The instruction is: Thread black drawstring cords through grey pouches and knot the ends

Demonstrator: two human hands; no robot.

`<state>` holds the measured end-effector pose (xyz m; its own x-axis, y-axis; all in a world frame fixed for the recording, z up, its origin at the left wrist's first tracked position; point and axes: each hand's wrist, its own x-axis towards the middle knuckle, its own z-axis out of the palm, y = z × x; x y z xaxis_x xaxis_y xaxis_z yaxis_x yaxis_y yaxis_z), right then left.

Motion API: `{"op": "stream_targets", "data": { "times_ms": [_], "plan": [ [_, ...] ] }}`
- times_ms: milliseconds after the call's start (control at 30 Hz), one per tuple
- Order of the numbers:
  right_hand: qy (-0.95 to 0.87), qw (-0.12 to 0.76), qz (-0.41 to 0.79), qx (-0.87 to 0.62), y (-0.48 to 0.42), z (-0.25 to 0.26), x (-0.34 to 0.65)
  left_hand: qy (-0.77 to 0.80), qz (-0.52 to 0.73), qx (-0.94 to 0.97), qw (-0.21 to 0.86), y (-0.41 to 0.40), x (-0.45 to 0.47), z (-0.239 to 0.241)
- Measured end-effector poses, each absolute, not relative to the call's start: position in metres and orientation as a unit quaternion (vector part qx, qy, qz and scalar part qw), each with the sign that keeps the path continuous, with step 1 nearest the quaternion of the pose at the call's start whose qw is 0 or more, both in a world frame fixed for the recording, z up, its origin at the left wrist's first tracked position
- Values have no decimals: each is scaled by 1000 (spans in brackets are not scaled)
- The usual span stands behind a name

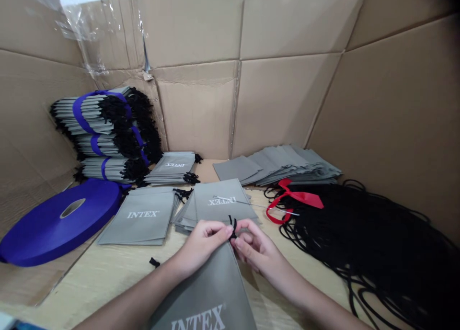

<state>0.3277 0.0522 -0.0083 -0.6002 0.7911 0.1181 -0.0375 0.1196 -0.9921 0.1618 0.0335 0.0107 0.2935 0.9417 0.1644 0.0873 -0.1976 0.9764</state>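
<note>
A grey drawstring pouch [212, 284] printed INTEX lies in front of me, its upper corner raised between my hands. My left hand [203, 246] is closed, thumb and fingers pinching that corner beside the black cord [234, 222]. The fingers of my right hand [253, 246] are curled and pinched on the cord, whose two short ends stick up. Part of the knot area is hidden by my fingertips. Another black cord end [154, 262] shows left of my left forearm. Just beyond my hands, a thin metal rod [262, 207] lies across a pile of grey pouches [215, 200].
Left: a purple ribbon roll [39, 224], strapped pouch bundles [108, 133] and smaller pouch piles [138, 220], [170, 169]. Right: a black cord heap [381, 239] with a red ribbon [302, 198]; flat grey pouches [283, 162] lie behind. Cardboard walls [201, 109] enclose the table.
</note>
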Motion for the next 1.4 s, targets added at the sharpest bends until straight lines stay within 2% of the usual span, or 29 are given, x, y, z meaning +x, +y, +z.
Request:
{"op": "stream_targets", "data": {
  "times_ms": [300,467,633,700,933,1200,1400],
  "plan": [
    [-683,288,621,-256,52,-8,335,403,413,625,526,34,161,9],
    [-677,306,624,-241,56,-11,335,417,400,668,470,30,164,12],
    [-677,364,577,-277,55,-13,333,447,395,732,329,23,166,9],
    [-692,363,554,-287,53,-13,334,443,391,745,309,22,166,8],
    [-734,291,565,-240,56,-10,343,410,369,731,402,21,165,11],
    [-843,267,401,-238,58,2,350,387,347,715,468,22,165,9],
    [-921,246,218,-210,57,3,352,396,332,708,481,22,167,9]
  ]
}}
